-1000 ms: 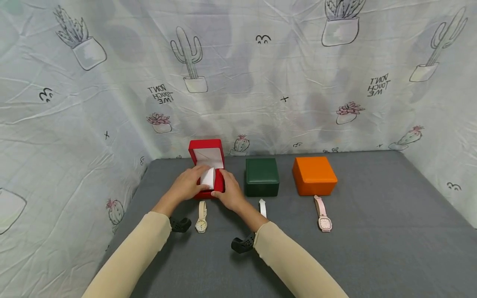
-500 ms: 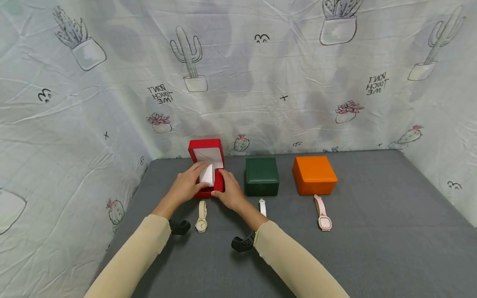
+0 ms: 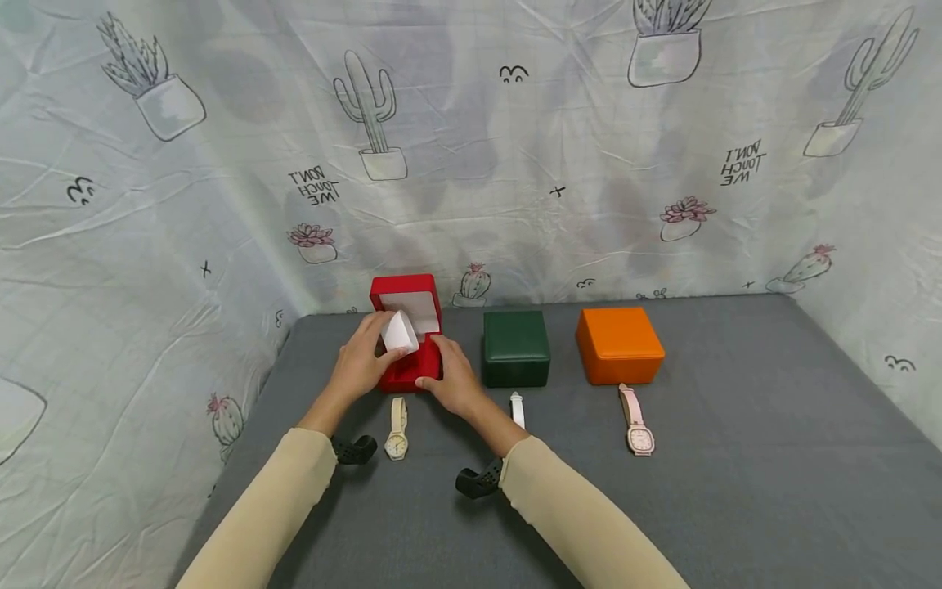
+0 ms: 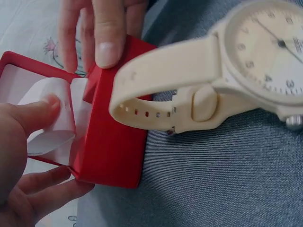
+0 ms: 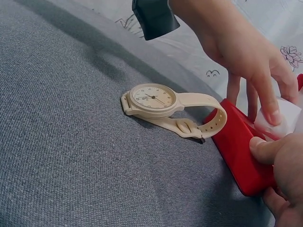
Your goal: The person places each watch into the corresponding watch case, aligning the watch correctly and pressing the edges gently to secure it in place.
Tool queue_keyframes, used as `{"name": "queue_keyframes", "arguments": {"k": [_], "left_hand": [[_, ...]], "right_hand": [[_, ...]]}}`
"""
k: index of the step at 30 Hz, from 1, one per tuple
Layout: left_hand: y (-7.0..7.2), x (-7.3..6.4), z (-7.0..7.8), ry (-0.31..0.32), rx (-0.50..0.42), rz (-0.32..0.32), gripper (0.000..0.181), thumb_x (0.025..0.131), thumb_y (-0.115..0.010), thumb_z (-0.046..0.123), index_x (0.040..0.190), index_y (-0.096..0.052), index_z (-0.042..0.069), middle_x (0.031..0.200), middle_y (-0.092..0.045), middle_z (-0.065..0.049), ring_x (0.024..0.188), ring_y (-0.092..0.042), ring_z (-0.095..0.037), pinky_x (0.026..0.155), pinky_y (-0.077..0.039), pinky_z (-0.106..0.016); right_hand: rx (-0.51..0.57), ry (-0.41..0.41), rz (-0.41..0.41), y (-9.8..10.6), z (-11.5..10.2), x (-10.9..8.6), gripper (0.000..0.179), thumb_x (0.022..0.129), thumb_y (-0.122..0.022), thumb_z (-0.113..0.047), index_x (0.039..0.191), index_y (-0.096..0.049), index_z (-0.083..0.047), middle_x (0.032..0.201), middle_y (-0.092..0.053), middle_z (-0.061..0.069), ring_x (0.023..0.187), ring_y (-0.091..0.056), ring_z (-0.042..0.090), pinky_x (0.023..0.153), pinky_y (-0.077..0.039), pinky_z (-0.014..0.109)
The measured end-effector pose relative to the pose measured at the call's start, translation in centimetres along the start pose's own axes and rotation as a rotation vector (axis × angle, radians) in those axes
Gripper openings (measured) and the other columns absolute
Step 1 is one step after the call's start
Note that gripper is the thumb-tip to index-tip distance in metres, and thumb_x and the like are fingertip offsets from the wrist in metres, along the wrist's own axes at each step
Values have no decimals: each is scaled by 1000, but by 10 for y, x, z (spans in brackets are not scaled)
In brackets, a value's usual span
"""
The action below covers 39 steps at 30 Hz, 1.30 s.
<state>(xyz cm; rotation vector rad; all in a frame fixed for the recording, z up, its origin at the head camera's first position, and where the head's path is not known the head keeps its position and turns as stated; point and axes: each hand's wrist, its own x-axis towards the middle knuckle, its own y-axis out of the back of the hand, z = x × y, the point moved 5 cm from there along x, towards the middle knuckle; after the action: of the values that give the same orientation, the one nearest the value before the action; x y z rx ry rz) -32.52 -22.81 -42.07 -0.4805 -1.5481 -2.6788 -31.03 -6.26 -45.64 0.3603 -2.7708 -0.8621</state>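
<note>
My left hand (image 3: 356,364) pinches a white watch cushion (image 3: 400,332), held tilted above the open red watch box (image 3: 412,376). In the left wrist view its thumb presses on the curved side of the cushion (image 4: 59,106). My right hand (image 3: 458,380) grips the box's right side, thumb at the front and fingers along the side. The red lid (image 3: 403,285) stands raised at the back, white inside. Just in front of the box lies a cream watch (image 3: 396,438) with its strap buckled in a loop; the right wrist view shows its dial (image 5: 152,98).
To the right stand a closed green box (image 3: 517,350) and a closed orange box (image 3: 621,346). A white watch strap (image 3: 518,409) shows before the green one, partly hidden by my right arm. A pink watch (image 3: 639,433) lies before the orange one. A patterned cloth (image 3: 471,229) hangs behind the grey table (image 3: 736,458).
My left hand has lifted the white cushion up and to the left out of the red box and tilted it. The right hand has kept its grip on the box.
</note>
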Motion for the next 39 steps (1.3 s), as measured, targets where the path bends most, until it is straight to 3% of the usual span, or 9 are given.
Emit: {"name": "queue_keyframes", "arguments": {"k": [9,14,20,26,34,39], "left_hand": [[8,-5,2,-55,-155,23,67,82,-77,14,140,-44,5,138,-43,-19,112,-55,-35,93,-53,-50],[14,-4,2,-18,-222,27,68,79,-80,13,138,-47,6,137,-45,-18,110,-59,-39,86,-55,-50],[18,-6,2,10,-271,12,67,79,-80,14,138,-48,9,139,-43,-17,114,-55,-37,89,-55,-50],[18,-14,-3,74,-355,-31,67,81,-77,12,141,-46,14,141,-38,-16,114,-54,-38,88,-55,-49],[19,-27,-6,134,-367,-45,65,83,-76,18,141,-46,19,144,-35,-15,120,-49,-41,87,-54,-52],[19,-36,-6,153,-431,-77,64,85,-74,21,142,-45,20,145,-34,-15,125,-46,-42,86,-56,-50]], "right_hand": [[29,11,7,0,3,1,77,85,-74,-16,149,-33,-10,149,-40,12,132,-44,28,105,-47,43],[38,22,19,3,2,4,76,85,-74,-16,148,-33,-9,152,-38,11,134,-42,28,105,-46,43],[16,55,50,6,1,3,71,84,-75,-17,145,-38,-6,149,-41,13,133,-44,28,108,-44,44],[20,48,47,5,0,-3,69,85,-74,-20,144,-40,-9,148,-40,11,133,-43,26,108,-43,42],[21,78,57,7,-9,-17,67,85,-74,-21,143,-42,-8,147,-41,11,133,-44,26,109,-42,44],[-4,111,88,9,-14,-24,64,86,-74,-21,141,-44,-9,145,-42,10,132,-46,25,108,-43,42]]}}
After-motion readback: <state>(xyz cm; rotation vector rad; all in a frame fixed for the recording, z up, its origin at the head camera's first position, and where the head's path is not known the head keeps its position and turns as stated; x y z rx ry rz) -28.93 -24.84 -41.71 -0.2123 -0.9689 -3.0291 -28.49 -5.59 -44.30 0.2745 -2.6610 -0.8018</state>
